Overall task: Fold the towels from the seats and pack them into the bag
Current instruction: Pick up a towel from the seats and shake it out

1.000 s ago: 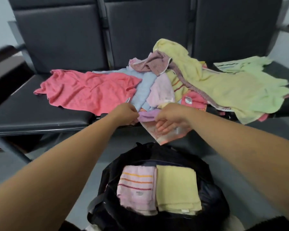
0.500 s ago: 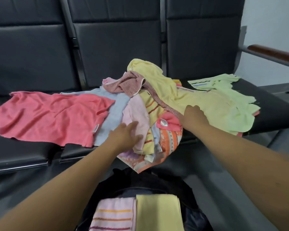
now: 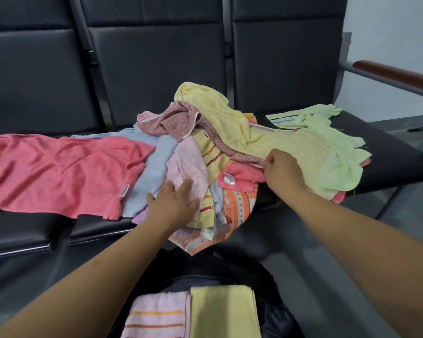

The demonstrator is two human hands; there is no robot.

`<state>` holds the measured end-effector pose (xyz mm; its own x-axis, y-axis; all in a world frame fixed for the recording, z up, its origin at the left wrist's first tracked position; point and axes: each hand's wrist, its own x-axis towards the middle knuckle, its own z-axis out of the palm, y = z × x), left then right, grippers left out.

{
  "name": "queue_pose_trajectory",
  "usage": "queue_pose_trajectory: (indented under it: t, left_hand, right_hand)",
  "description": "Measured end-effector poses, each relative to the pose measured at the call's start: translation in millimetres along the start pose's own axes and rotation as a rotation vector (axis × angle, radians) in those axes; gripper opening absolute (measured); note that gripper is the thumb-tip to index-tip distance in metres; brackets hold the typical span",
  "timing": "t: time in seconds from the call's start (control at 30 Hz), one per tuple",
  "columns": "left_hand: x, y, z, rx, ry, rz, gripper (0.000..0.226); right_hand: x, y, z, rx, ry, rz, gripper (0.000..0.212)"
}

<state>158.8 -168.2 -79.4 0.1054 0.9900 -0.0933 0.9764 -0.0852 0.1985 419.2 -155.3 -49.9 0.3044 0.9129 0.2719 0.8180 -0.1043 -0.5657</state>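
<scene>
Head camera: what do the towels lie on?
– A black padded bench (image 3: pixel 22 230) of joined seats with tall backs. Grey floor (image 3: pixel 401 240) lies below, and a pale wall (image 3: pixel 388 32) and a brown-topped armrest (image 3: pixel 396 74) are at the right.

And the towels, from the left?
– A coral towel (image 3: pixel 59 172) lies spread on the left seat, with a blue towel (image 3: pixel 154 167) just beside it. Then comes the towel pile (image 3: pixel 220 152), with a pale pink towel (image 3: pixel 188 164), a mauve towel (image 3: pixel 178 118) and a yellow towel (image 3: pixel 230 118) draped on top. A light green towel (image 3: pixel 337 152) is at the right end. An orange patterned towel (image 3: pixel 237 208) hangs over the front edge.

Any writing?
– There is a white tag (image 3: pixel 124 191) on the coral towel and a second tag (image 3: pixel 228 179) near the middle. The print is too small to read.

The hands?
– The left hand (image 3: pixel 174 206) lies flat on the pale pink towel, fingers straight. The right hand (image 3: pixel 282 173) has its fingers curled and pinches an edge in the pile. I cannot tell which towel.

The bag?
– The black bag (image 3: pixel 276 318) sits on the floor before the bench. A folded striped towel (image 3: pixel 156 315) and a folded yellow towel (image 3: pixel 220 313) lie side by side in it.
</scene>
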Motion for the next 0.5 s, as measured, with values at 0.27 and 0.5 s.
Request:
queue_pose_trajectory:
  t: [0.27, 0.5]
  left_hand:
    - [-13, 19, -15, -0.312, 0.226, 0.028, 0.059]
    - [-16, 35, 2, -0.014, -0.045, 0.21, 0.054]
  right_hand:
    - [-50, -65, -24, 0.312, -0.262, -0.184, 0.012]
    - [-54, -13, -2, -0.132, -0.439, 0.069, 0.072]
